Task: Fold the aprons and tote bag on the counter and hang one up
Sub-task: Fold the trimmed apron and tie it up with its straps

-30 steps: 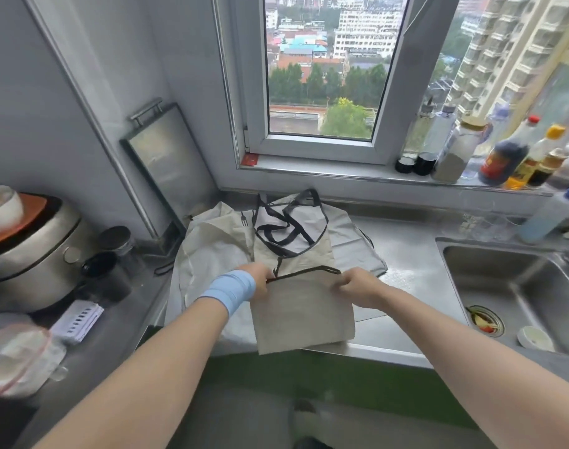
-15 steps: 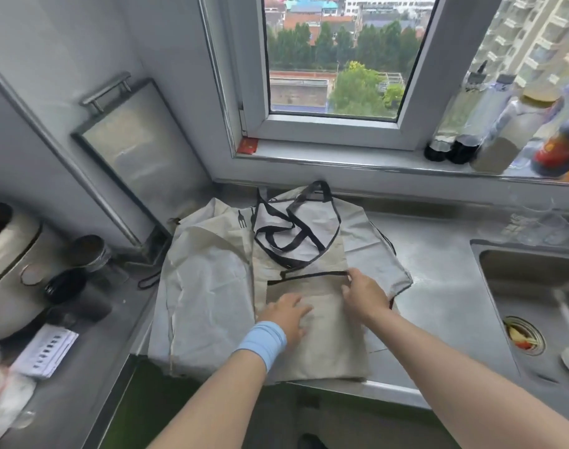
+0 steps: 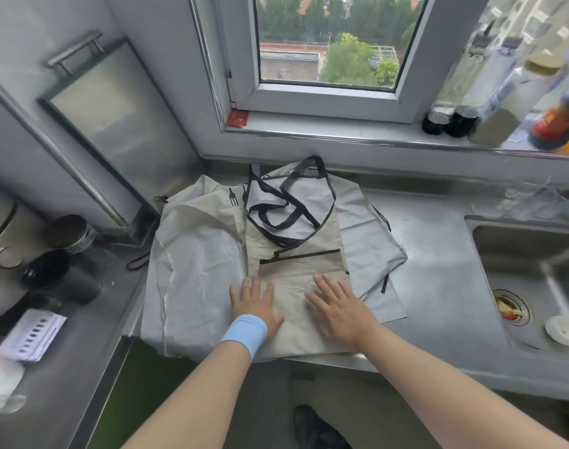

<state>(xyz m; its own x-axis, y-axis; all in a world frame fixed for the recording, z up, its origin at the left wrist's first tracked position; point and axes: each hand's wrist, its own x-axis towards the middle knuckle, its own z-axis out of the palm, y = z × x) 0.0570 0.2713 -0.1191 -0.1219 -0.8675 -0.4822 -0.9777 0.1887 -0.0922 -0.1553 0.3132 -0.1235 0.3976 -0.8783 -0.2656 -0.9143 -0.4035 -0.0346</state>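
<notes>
Steel bench [image 3: 438, 286] runs along the window wall, sink [image 3: 535, 273] at its right end. Pile of pale aprons [image 3: 195, 270] spread over the bench's front left area, near edge hanging over the bench lip. Fork-and-knife print [image 3: 236, 196] visible on one apron near the back; no readable text on it. On top of the pile lies a folded beige tote bag [image 3: 296, 306], black-trimmed, with its black straps [image 3: 283, 212] tangled on white cloth just behind it. Left hand [image 3: 255, 304], blue wristband [image 3: 244, 333] on it, lies flat on the tote's left edge, grip open, fingers spread, holding nothing. Right hand [image 3: 339, 307] likewise flat and open on the tote's right part. Bottles [image 3: 548, 124] on the sill at right: labels too blurred to read.
</notes>
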